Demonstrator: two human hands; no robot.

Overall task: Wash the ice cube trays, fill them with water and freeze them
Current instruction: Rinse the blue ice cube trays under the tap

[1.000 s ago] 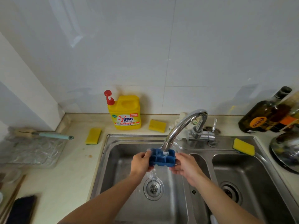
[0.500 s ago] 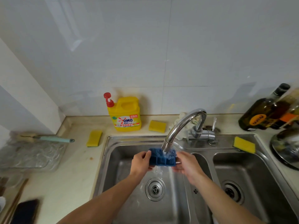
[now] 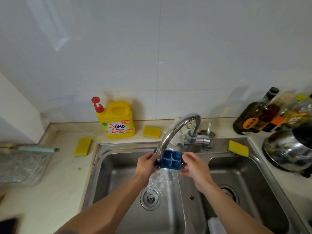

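Note:
A small blue ice cube tray (image 3: pixel 172 160) is held under the curved chrome faucet (image 3: pixel 175 130) over the left basin of the steel sink (image 3: pixel 118 166). My left hand (image 3: pixel 146 163) grips its left end and my right hand (image 3: pixel 192 163) grips its right end. The tray is tilted toward me, its square cells showing. Water pours off its lower left edge and splashes down toward the drain (image 3: pixel 150 197). The faucet spout hides part of the tray's left side.
A yellow detergent bottle (image 3: pixel 116 119) stands behind the sink. Yellow sponges lie at left (image 3: pixel 83 146), behind the sink (image 3: pixel 151 132) and on the right rim (image 3: pixel 238 148). Dark bottles (image 3: pixel 253 115) and a steel kettle (image 3: pixel 290 149) crowd the right counter. A brush (image 3: pixel 35 148) lies left.
The tray has tipped up toward me, so its cells now face the camera. Water now spills off its lower left edge into the basin. Both hands keep their hold.

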